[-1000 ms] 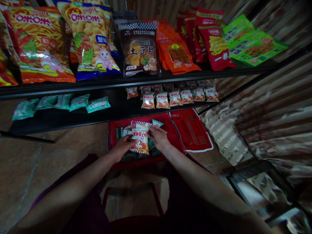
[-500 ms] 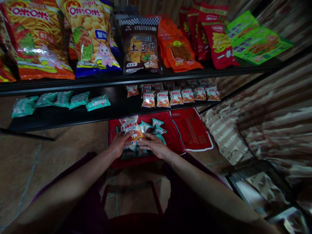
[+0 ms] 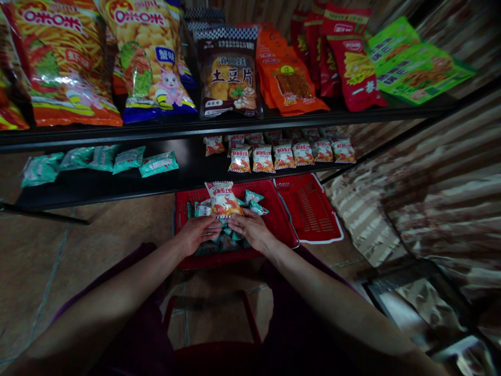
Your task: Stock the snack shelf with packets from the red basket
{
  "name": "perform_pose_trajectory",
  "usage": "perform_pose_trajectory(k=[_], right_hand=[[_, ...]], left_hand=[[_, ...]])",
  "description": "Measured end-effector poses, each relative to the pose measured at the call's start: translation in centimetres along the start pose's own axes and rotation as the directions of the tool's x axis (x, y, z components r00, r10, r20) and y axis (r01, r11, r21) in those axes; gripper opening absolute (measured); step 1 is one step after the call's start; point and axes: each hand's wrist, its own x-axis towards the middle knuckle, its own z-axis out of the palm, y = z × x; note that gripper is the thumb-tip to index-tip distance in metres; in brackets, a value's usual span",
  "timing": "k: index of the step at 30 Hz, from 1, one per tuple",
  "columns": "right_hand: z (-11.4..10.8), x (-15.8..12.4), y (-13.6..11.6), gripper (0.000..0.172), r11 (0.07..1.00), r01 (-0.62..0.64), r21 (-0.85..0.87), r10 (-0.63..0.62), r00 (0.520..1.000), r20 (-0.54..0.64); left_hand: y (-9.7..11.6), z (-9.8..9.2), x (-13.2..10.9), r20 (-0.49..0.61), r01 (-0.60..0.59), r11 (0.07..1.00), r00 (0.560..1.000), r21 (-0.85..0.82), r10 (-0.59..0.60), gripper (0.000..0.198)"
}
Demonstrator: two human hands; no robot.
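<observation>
Above a red shopping basket [image 3: 279, 222] I hold a small white-and-orange snack bag [image 3: 224, 199] with its printing upright. My left hand [image 3: 195, 233] grips the bag's lower left edge, thumb on top and fingers beneath. On the lower right, my right hand [image 3: 252, 228] has its fingers closed on the same bag. Several small green snack packs [image 3: 256, 208] lie in the basket under and around my hands; some are partly hidden by the hands and the bag.
On the lower black shelf [image 3: 191, 151] stand rows of matching white-and-orange bags [image 3: 263, 158], with green packs [image 3: 158, 164] to the left. Larger snack bags [image 3: 230, 73] fill the upper shelf. A second red basket [image 3: 309, 209] sits on the right, near a draped curtain [image 3: 364, 219].
The snack bag has turned from upside down to upright and shifted slightly right. Both hands now hold its lower edge.
</observation>
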Motion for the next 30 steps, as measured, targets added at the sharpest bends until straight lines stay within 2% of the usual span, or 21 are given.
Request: perform_pose_trajectory(k=[5,10,15,23,27,30], right_hand=[[0.1,0.11,-0.01,0.022,1.0,-0.005,-0.005,0.005,1.0,0.001],[0.19,-0.02,0.04,0.022,1.0,0.027,-0.001,-0.027,1.0,-0.001],[0.36,-0.17,0.0,0.025,0.999,0.04,0.006,-0.04,0.999,0.001],[0.07,-0.07,0.08,0.026,0.998,0.053,-0.016,-0.053,0.999,0.0],[0.04,-0.03,0.23,0.031,0.996,0.081,-0.039,-0.081,0.997,-0.011],[-0.09,0.16,0.34,0.033,0.982,0.153,-0.11,-0.158,0.987,-0.033]], left_hand=[[-0.13,0.33,-0.19,-0.034,-0.083,0.996,0.996,-0.024,0.083,0.013],[-0.04,0.7,-0.24,-0.063,-0.1,0.994,0.993,-0.047,0.097,0.016],[-0.07,0.72,-0.34,-0.052,-0.132,0.99,0.99,-0.056,0.129,0.012],[-0.26,0.49,-0.23,-0.045,-0.207,0.978,0.977,0.024,0.208,0.018],[-0.22,0.53,-0.3,-0.048,-0.176,0.976,0.982,0.131,0.184,0.023],[-0.12,0.7,-0.47,-0.105,-0.15,0.967,0.979,0.207,0.174,0.022]])
